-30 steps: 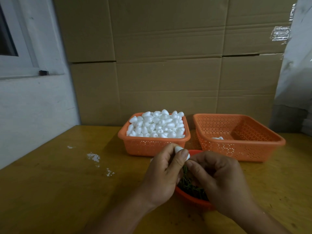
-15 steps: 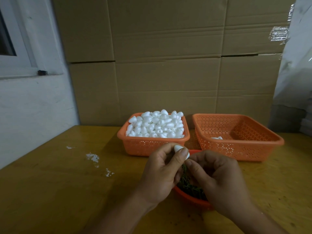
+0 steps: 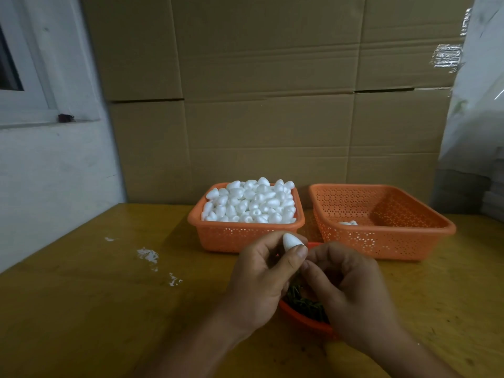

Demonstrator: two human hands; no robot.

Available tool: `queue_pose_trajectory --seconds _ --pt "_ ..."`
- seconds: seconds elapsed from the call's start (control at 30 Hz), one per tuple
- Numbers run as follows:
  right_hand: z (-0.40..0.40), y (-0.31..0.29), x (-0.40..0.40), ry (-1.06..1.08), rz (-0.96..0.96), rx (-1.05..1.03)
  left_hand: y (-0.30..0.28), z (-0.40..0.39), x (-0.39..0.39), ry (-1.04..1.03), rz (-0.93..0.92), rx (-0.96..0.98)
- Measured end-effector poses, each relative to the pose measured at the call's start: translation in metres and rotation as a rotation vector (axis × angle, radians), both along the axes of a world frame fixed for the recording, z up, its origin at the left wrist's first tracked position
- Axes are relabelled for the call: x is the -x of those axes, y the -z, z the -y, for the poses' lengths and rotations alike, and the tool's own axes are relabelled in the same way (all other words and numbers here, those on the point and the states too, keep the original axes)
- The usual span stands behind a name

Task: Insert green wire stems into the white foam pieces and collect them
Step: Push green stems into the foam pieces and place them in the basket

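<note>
White foam piece (image 3: 291,242) sits pinched in our left hand (image 3: 261,279), just above the small red bowl (image 3: 305,319) of green wire stems (image 3: 302,302), same as 1 second ago. Our right hand (image 3: 351,298) stays curled with its fingertips against the left thumb, but we cannot tell what it holds. We see no words to read on the 2 orange baskets (image 3: 245,236) or the cardboard (image 3: 272,77).
</note>
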State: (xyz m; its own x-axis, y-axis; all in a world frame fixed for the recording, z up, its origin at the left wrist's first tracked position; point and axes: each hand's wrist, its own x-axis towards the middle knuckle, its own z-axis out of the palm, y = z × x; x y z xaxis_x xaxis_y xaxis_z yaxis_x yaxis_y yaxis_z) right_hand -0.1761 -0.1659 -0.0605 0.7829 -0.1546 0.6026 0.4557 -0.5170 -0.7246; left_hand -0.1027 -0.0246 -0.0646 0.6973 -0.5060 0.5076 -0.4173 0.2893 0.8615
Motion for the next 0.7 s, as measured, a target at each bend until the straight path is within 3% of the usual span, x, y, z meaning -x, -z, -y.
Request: queue_pose_trajectory --seconds 0.23,0.37,0.53,0.7 --pt "0.004 -0.004 -0.001 -0.03 -0.034 -0.115 0.0 -0.001 0.002 0.063 -0.044 -0.04" --pt "0.021 -0.016 -0.009 0.15 -0.001 -0.064 0.005 0.0 0.0 -0.024 -0.02 -0.106" --pt "0.073 -0.039 -0.042 0.387 -0.094 -0.046 0.008 0.0 -0.004 -0.154 0.104 -0.17" --pt "0.116 -0.046 -0.082 0.638 -0.343 0.274 0.01 0.0 -0.005 -0.182 0.149 -0.214"
